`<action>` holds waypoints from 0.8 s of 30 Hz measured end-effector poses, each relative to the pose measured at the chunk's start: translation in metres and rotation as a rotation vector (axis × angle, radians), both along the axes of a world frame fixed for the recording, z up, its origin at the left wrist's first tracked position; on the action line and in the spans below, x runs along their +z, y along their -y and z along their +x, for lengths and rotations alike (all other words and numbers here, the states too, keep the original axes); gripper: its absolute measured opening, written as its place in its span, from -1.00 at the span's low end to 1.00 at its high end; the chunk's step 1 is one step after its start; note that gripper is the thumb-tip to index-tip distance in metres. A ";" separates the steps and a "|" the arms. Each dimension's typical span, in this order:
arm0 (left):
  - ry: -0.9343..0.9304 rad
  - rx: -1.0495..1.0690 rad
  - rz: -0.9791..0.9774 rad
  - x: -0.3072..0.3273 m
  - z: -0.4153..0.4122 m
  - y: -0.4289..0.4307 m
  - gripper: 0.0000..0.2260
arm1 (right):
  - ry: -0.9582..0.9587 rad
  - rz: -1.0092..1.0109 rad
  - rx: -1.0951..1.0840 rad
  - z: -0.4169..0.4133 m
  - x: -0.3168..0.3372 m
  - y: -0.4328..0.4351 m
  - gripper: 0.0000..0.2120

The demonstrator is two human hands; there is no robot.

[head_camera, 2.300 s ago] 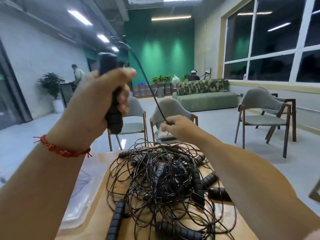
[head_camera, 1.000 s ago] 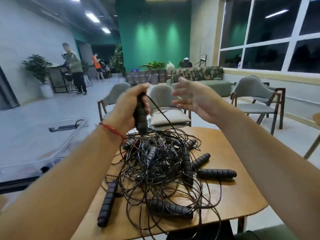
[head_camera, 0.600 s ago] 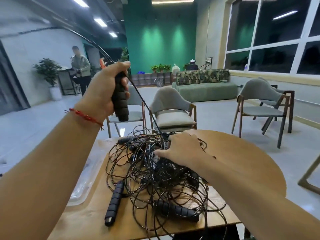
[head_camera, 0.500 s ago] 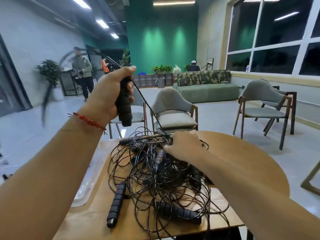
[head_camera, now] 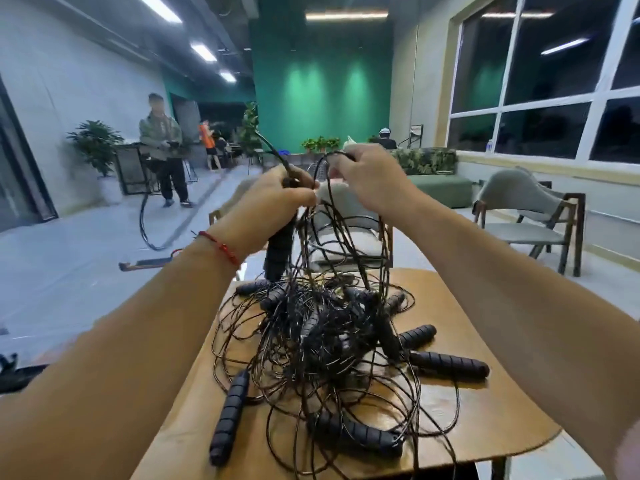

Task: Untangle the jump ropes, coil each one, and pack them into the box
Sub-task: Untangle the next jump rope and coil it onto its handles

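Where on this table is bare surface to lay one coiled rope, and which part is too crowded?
Widest bare wood: the right side of the table, between the ribbed handle and the edge. A smaller patch lies far right, behind the rope tangle. The middle and near edge are crowded.

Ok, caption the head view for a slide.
Untangling: left hand grips a handle, right hand pinches a cord above the tangled jump ropes.

Indoor, evenly bright — ceiling strip lights (head_camera: 204, 51) overhead, spotlights washing the green wall (head_camera: 322, 84). Windows (head_camera: 543, 81) dark, mirroring lamps. Wide-angle bending at edges. Soft glare on tabletop (head_camera: 485, 420) — faint shadows under jump ropes (head_camera: 322, 341).
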State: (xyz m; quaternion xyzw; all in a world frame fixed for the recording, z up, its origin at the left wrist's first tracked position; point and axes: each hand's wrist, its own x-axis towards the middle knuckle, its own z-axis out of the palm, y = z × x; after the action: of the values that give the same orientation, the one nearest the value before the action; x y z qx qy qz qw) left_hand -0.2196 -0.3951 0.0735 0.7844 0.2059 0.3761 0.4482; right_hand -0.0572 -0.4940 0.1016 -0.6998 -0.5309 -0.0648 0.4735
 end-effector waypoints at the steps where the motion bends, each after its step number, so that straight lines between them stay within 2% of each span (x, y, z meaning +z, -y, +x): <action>1: -0.002 -0.007 0.014 0.001 0.008 0.000 -0.69 | 0.015 0.030 0.000 -0.001 0.004 -0.002 -0.66; 4: 0.042 0.061 0.103 0.007 0.024 -0.001 -0.76 | 0.046 0.058 0.007 -0.003 0.018 -0.004 -0.65; 7: 0.130 0.124 0.053 0.017 0.028 -0.009 -0.87 | 0.084 0.037 0.026 0.001 0.025 -0.003 -0.65; 9: 0.084 0.067 0.098 0.022 0.023 -0.012 -0.92 | 0.176 0.014 0.002 0.004 0.024 0.000 -0.61; 11: 0.020 -0.035 0.096 0.025 0.017 -0.015 -0.86 | 0.230 -0.007 -0.013 0.008 0.026 0.003 -0.58; 13: -0.038 -0.068 0.104 0.028 0.012 -0.012 -0.87 | 0.284 -0.016 -0.031 0.008 0.031 0.008 -0.62; 15: -0.087 -0.006 0.188 0.034 0.013 -0.011 -0.86 | 0.357 0.034 -0.067 0.004 0.040 0.011 -0.74; 18: 0.004 0.092 0.232 0.046 0.020 -0.009 -0.89 | 0.397 0.105 -0.085 -0.001 0.046 0.008 -0.80; 19: 0.057 0.121 0.214 0.051 0.021 -0.010 -0.91 | 0.386 0.117 -0.072 -0.001 0.046 0.005 -0.77; 22: 0.157 0.211 0.144 0.062 0.019 -0.017 -0.90 | 0.398 0.195 -0.135 0.004 0.028 0.000 -0.45; 24: 0.249 0.223 0.074 0.066 0.014 -0.022 -0.88 | 0.425 0.458 -0.223 0.008 0.009 0.002 -0.43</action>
State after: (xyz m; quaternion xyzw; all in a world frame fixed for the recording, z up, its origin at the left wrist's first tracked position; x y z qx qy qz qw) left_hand -0.2059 -0.3732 0.1395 0.7199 0.2208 0.5250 0.3967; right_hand -0.0489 -0.4959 0.1104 -0.5999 -0.5098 -0.3783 0.4870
